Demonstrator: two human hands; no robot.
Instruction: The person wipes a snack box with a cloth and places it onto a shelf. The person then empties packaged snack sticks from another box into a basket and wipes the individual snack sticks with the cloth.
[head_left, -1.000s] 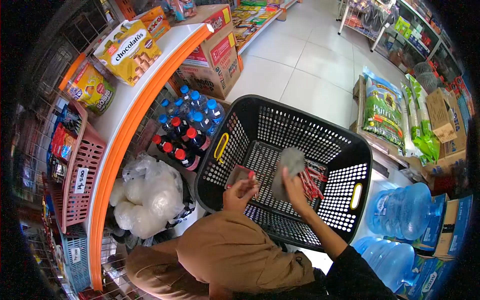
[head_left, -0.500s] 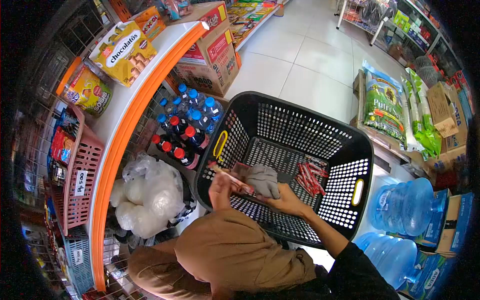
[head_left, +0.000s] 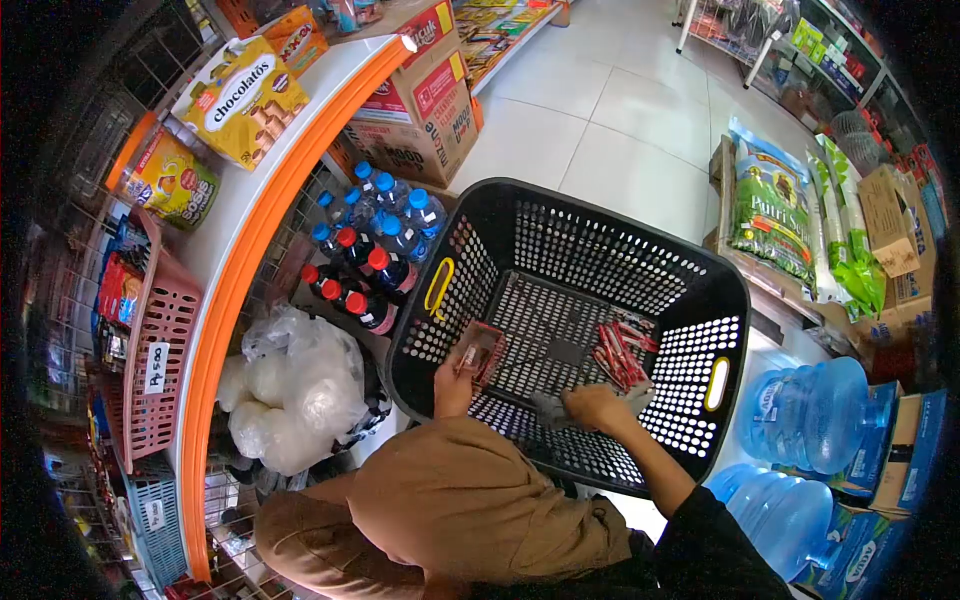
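My left hand (head_left: 455, 388) grips a small open-topped box (head_left: 481, 353), reddish and partly clear, inside the left part of a black perforated plastic basket (head_left: 600, 225). My right hand (head_left: 597, 407) is closed around a grey cloth (head_left: 549, 410), low over the basket's near right side. The cloth is blurred and sticks out on both sides of the fingers. Just beyond that hand, a loose pile of slim red packets (head_left: 622, 358) lies on the basket floor. A yellow handle clip (head_left: 438, 288) shows on the basket's left wall.
Left of the basket stand bottles with red and blue caps (head_left: 378, 258) and a clear bag of white bundles (head_left: 300, 390). An orange-edged shelf (head_left: 240, 240) rises at the left. Large blue water jugs (head_left: 810, 415) and a rice sack (head_left: 770, 205) stand on the right.
My right hand has moved right with the grey cloth, away from the box and toward the red packets. My left hand now holds the box more upright, its open top showing.
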